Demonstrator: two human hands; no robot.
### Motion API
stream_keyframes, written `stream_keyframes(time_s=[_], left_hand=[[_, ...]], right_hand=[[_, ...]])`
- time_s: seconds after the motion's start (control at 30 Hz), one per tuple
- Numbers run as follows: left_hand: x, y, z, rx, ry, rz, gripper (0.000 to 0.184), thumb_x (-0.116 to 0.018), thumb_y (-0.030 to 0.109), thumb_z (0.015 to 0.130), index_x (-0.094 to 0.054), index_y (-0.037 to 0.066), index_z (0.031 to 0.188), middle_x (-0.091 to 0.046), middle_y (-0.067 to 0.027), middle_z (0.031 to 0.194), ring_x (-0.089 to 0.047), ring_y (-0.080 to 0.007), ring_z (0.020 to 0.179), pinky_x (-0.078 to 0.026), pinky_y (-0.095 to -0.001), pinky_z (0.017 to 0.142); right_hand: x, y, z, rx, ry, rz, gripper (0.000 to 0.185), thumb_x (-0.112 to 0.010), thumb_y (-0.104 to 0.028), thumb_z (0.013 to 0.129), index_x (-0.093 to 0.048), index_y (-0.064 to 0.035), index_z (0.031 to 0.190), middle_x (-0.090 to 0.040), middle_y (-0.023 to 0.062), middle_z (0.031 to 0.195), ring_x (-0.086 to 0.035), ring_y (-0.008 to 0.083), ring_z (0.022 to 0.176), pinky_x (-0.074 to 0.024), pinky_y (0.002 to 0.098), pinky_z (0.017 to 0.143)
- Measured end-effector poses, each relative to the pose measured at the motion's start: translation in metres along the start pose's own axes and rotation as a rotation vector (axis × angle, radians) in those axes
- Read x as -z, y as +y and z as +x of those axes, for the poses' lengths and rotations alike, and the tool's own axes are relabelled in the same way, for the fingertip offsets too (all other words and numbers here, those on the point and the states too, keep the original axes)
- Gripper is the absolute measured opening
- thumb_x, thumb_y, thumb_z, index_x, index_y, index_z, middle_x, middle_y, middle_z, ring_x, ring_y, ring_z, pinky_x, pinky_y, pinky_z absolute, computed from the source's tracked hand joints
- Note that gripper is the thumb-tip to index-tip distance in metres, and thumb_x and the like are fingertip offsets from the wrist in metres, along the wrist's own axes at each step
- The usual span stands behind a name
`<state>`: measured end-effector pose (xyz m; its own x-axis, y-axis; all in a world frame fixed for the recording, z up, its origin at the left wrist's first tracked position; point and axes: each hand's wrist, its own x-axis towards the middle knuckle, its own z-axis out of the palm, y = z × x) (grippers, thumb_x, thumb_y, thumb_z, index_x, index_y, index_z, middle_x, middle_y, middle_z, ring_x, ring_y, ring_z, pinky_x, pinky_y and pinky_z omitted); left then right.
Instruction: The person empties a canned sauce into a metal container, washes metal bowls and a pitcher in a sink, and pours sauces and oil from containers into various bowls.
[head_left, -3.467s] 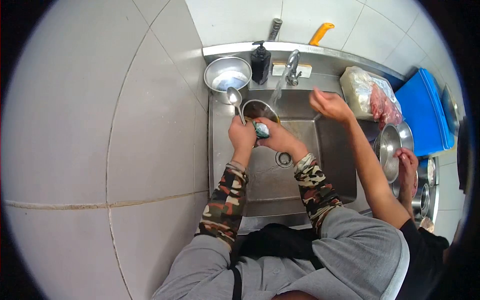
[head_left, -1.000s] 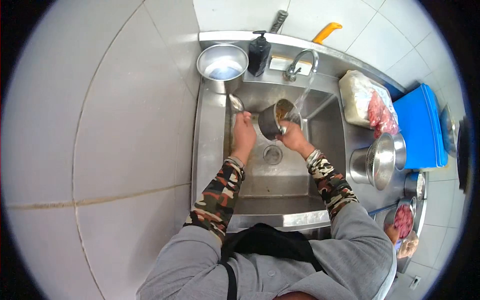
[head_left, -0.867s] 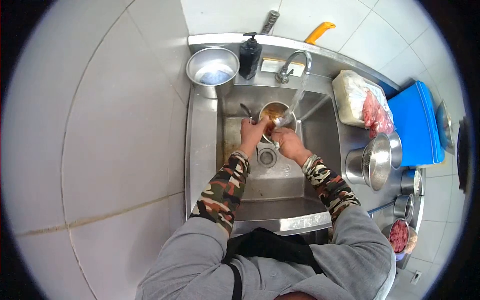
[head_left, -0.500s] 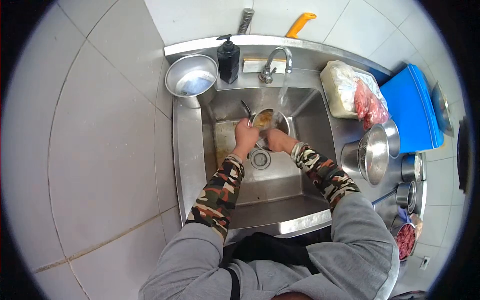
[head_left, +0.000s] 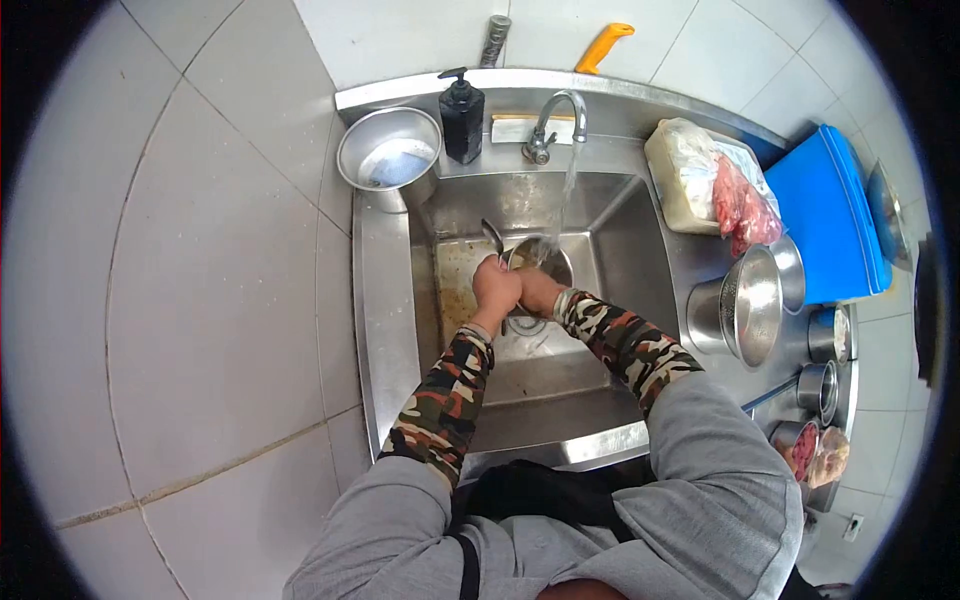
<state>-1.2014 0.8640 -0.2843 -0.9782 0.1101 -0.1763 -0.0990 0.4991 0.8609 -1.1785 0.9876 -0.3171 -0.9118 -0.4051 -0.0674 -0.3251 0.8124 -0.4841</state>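
Observation:
Inside the steel sink (head_left: pixel 630 250), my left hand (head_left: pixel 496 288) is closed around a metal spoon (head_left: pixel 491 234). The spoon's head sticks out above the fingers, and a bit of its handle shows below them. My right hand (head_left: pixel 541 291) is curled against the left one; its fingertips and whatever they hold are hidden. Just beyond both hands sits a round metal bowl (head_left: pixel 562 262), partly covered by them. Water from the running faucet (head_left: pixel 566 103) falls into this bowl.
A steel pot (head_left: pixel 388 150) and a black soap bottle (head_left: pixel 462 120) stand at the sink's back left. On the right counter are a tub with bagged meat (head_left: pixel 745 205), a blue box (head_left: pixel 825 220), a colander (head_left: pixel 752 305) and several small metal containers.
My right hand has moved left, up against my left hand. The brownish contents seen in the bowl earlier no longer show; the spoon's head is now more visible. The camera view has shifted slightly.

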Motion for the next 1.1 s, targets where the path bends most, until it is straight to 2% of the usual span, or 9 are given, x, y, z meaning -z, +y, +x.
stream_keyframes(time_s=[0.17, 0.27, 0.47, 0.73, 0.8, 0.93, 0.97, 1.03, 1.1], left_hand=[[0.015, 0.004, -0.008, 0.01, -0.052, 0.067, 0.012, -0.054, 0.01, 0.075, -0.057, -0.001, 0.08, -0.061, -0.0227, 0.078, -0.059, -0.0423, 0.08, -0.045, -0.0467, 0.069], [0.012, 0.0, -0.009, -0.009, -0.017, 0.049, 0.013, -0.055, 0.011, 0.075, -0.058, -0.001, 0.081, -0.062, -0.0234, 0.079, -0.059, -0.0422, 0.08, -0.046, -0.0464, 0.069], [0.012, 0.005, -0.009, -0.053, -0.154, 0.204, 0.014, -0.057, 0.013, 0.076, -0.06, 0.0, 0.082, -0.063, -0.024, 0.084, -0.06, -0.0419, 0.082, -0.047, -0.0471, 0.072], [0.0, -0.04, -0.011, -0.175, -0.059, 0.134, 0.007, -0.055, 0.007, 0.072, -0.055, 0.0, 0.073, -0.06, -0.0203, 0.072, -0.059, -0.0399, 0.072, -0.046, -0.0442, 0.065], [0.016, -0.051, -0.001, -0.173, -0.079, 0.061, 0.01, -0.056, 0.009, 0.071, -0.058, 0.0, 0.074, -0.061, -0.0225, 0.075, -0.059, -0.042, 0.074, -0.047, -0.0461, 0.066], [0.033, -0.029, -0.006, -0.039, -0.028, 0.105, 0.008, -0.055, 0.006, 0.069, -0.054, -0.002, 0.066, -0.059, -0.0201, 0.065, -0.059, -0.0357, 0.062, -0.044, -0.0427, 0.057], [0.028, -0.019, -0.017, 0.064, 0.057, 0.008, 0.013, -0.058, 0.009, 0.071, -0.054, -0.002, 0.066, -0.057, -0.0178, 0.062, -0.058, -0.0311, 0.059, -0.043, -0.0417, 0.056], [0.033, -0.013, -0.022, 0.431, -0.028, -0.33, 0.027, -0.066, 0.023, 0.082, -0.058, 0.0, 0.07, -0.055, -0.0064, 0.061, -0.055, -0.02, 0.056, -0.042, -0.0318, 0.054], [0.047, -0.041, -0.011, 0.273, -0.078, -0.339, 0.028, -0.065, 0.026, 0.085, -0.061, 0.001, 0.072, -0.055, -0.004, 0.061, -0.055, -0.0172, 0.055, -0.042, -0.0304, 0.053]], right_hand=[[-0.008, 0.01, 0.005, -0.435, -0.033, -0.063, 0.015, -0.062, -0.016, 0.073, -0.067, -0.0051, 0.083, -0.066, 0.0202, 0.084, -0.064, 0.0364, 0.082, -0.051, 0.0426, 0.071], [-0.013, -0.002, -0.002, -0.013, -0.02, -0.155, 0.015, -0.063, -0.017, 0.07, -0.067, -0.0056, 0.079, -0.066, 0.0185, 0.081, -0.064, 0.0358, 0.08, -0.0514, 0.0429, 0.069], [-0.004, -0.003, -0.013, -0.111, -0.051, -0.288, 0.016, -0.06, -0.017, 0.075, -0.067, -0.0064, 0.084, -0.067, 0.0154, 0.086, -0.066, 0.0315, 0.078, -0.0521, 0.0396, 0.066], [-0.082, 0.03, -0.017, 0.369, -0.093, 0.484, 0.035, -0.064, -0.014, 0.077, -0.061, -0.0051, 0.11, -0.068, 0.0098, 0.092, -0.063, 0.0256, 0.082, -0.0483, 0.0382, 0.08], [-0.029, 0.009, -0.029, -0.224, -0.708, 0.966, 0.045, -0.067, -0.018, 0.075, -0.056, -0.0005, 0.115, -0.068, 0.0127, 0.095, -0.062, 0.0241, 0.082, -0.0487, 0.0375, 0.08], [-0.004, -0.076, -0.037, -0.274, -0.041, 0.181, 0.057, -0.071, -0.018, 0.068, -0.052, -0.0015, 0.119, -0.064, 0.0227, 0.103, -0.062, 0.038, 0.091, -0.0479, 0.0431, 0.079], [-0.008, -0.075, -0.026, -0.36, 0.089, 0.354, 0.053, -0.069, -0.015, 0.069, -0.054, -0.0008, 0.117, -0.061, 0.027, 0.101, -0.057, 0.0454, 0.093, -0.0465, 0.0454, 0.08], [0.012, -0.064, -0.02, -0.274, 0.039, 0.273, 0.05, -0.07, -0.016, 0.07, -0.055, -0.0001, 0.115, -0.064, 0.0239, 0.099, -0.06, 0.041, 0.091, -0.0473, 0.0432, 0.08], [0.046, -0.056, -0.024, -0.188, -0.005, 0.191, 0.047, -0.071, -0.016, 0.071, -0.056, 0.0007, 0.112, -0.066, 0.0208, 0.096, -0.063, 0.0367, 0.089, -0.0481, 0.0409, 0.08]])
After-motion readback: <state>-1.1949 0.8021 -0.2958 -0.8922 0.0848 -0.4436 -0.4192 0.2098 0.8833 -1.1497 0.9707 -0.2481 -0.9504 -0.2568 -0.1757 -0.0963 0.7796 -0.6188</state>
